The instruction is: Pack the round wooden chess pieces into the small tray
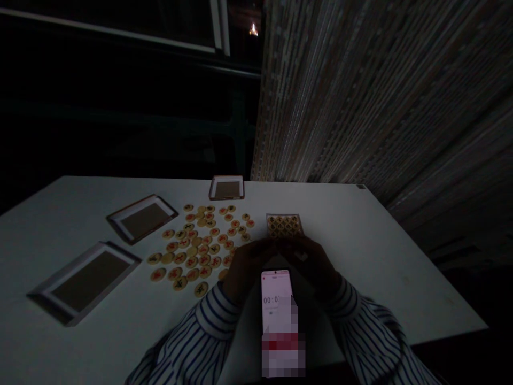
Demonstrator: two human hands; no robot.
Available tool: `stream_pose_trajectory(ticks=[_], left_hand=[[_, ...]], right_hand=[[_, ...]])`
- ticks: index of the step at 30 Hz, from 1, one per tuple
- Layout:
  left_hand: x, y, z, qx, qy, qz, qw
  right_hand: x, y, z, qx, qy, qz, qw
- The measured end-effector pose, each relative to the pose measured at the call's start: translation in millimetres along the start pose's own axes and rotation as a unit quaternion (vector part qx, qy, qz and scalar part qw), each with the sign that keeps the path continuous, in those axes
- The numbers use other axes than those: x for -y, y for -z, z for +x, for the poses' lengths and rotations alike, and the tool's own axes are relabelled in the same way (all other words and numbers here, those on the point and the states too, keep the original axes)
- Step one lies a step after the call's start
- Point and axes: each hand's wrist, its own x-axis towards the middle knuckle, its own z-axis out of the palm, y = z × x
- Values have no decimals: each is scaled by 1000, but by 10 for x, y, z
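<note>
A small tray (284,215) holds rows of round Chinese chess pieces (284,224) with dark characters. Both hands meet at its near side, fingertips close together and covering that edge. My left hand (249,262) comes in from the left, its fingers bent inward and closed. From the right, my right hand (313,259) curls its closed fingers towards the left one. In the dim light, whatever lies between the fingers is hidden. Loose Chinese chess pieces (204,259), some with red and some with dark characters, lie scattered left of my left hand.
A lit phone (276,315) showing a timer lies between my forearms. Three shallow rectangular trays stand beyond the loose pieces: one at the near left (124,253), another behind it (166,206) and a smaller one at the back (226,176). A string curtain (320,96) hangs behind the white table (372,256).
</note>
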Motion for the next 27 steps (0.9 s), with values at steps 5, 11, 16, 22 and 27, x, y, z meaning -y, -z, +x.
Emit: stream_pose_trajectory(ticks=[5,11,16,22,27], left_hand=[[18,-93,123,22,15,-27,999],[111,-182,246,55,1,-56,997],[193,-187,252,-7,-12,61,998],[392,-164,234,-86,-97,233,964],[506,-158,244,-111,-178,304,929]], right_hand=[[-116,123,24,-8,53,-90,994],[-205,233,44,27,57,-117,991],[-327,320,52,36,16,-124,992],[-524,417,40,48,-36,-177,982],[-602,432,34,76,-46,-179,980]])
